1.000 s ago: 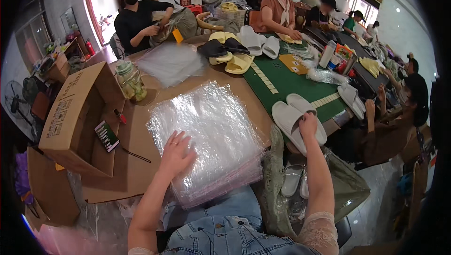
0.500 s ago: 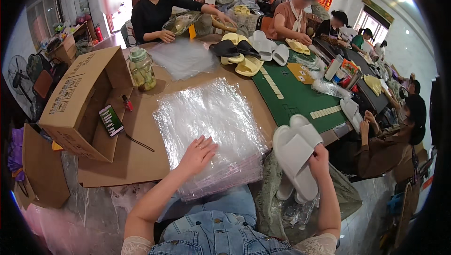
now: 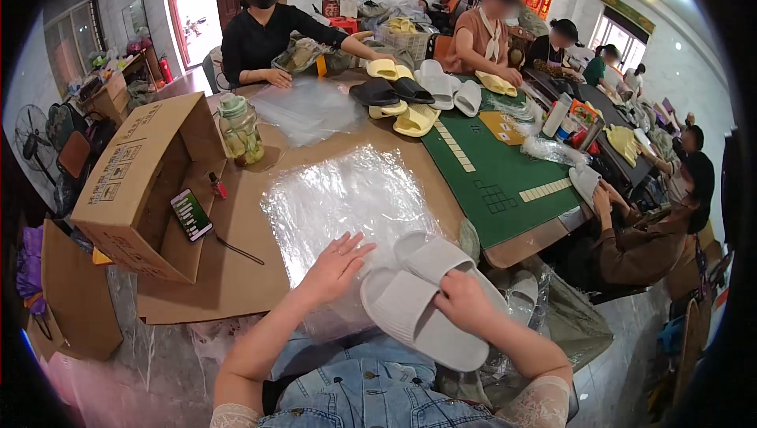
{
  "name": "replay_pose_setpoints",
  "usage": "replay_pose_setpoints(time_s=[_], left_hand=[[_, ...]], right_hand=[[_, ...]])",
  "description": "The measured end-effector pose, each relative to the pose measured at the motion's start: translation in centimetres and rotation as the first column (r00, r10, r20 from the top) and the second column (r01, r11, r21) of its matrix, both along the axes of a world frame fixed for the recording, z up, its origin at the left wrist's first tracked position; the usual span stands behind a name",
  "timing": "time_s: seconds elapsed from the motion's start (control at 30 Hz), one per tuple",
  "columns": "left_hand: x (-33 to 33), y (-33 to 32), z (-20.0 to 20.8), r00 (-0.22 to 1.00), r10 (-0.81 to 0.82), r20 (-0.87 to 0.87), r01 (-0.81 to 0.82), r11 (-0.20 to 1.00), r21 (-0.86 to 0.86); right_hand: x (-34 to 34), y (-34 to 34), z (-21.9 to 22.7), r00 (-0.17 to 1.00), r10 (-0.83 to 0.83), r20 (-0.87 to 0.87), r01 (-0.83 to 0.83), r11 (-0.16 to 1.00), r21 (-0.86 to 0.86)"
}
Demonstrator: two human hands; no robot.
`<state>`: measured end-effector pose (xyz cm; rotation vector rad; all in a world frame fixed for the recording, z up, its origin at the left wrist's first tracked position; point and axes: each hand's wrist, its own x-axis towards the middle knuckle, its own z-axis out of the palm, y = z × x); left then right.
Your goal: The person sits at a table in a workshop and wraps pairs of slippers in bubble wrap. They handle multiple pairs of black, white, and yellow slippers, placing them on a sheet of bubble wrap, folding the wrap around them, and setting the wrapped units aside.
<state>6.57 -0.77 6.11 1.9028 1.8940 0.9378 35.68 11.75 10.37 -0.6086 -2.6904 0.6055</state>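
In my right hand [image 3: 465, 299] is a pair of white slide slippers [image 3: 430, 318], gripped at the straps with the fingers inside one opening. The pair hangs over the right front part of a stack of clear plastic bags [image 3: 347, 199]. My left hand [image 3: 335, 268] lies on the bags with its fingers stretched out, just left of the slippers. The slippers hide the lower right of the stack. More white slippers [image 3: 522, 290] lie in an open woven sack to the right of my lap.
An open cardboard box [image 3: 138, 184] stands at the left, with a phone [image 3: 192, 214] leaning in it. Behind it is a lidded glass jar [image 3: 240, 132]. Yellow, black and white slippers [image 3: 418, 117] lie beyond the bags. A green mat [image 3: 489, 176] spreads to the right. Several people work around.
My right hand has brought the white slippers leftward from above the sack to over the front of the bag stack. My left hand stays on the bags.
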Motion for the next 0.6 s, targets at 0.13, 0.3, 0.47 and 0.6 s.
replay_pose_setpoints(time_s=[0.13, 0.3, 0.47, 0.6], left_hand=[[1.4, -0.2, 1.6, 0.997, -0.07, 0.024, 0.07, 0.998, -0.006], [2.4, 0.0, 1.2, 0.997, -0.07, 0.028, 0.068, 0.995, 0.077], [2.6, -0.8, 3.0, 0.993, -0.088, 0.081, 0.083, 0.995, 0.059], [2.2, -1.7, 3.8, 0.98, -0.138, 0.146, 0.128, 0.989, 0.074]], right_hand=[[-2.8, -1.0, -2.0, 0.999, 0.046, -0.029, -0.047, 0.998, -0.034], [-7.1, -2.1, -2.7, 0.999, -0.004, -0.038, 0.003, 1.0, -0.029], [-12.0, -0.1, -5.4, 0.997, -0.013, -0.07, 0.013, 1.0, 0.004], [-15.8, 3.4, -9.7, 0.965, 0.018, -0.261, 0.032, 0.982, 0.188]])
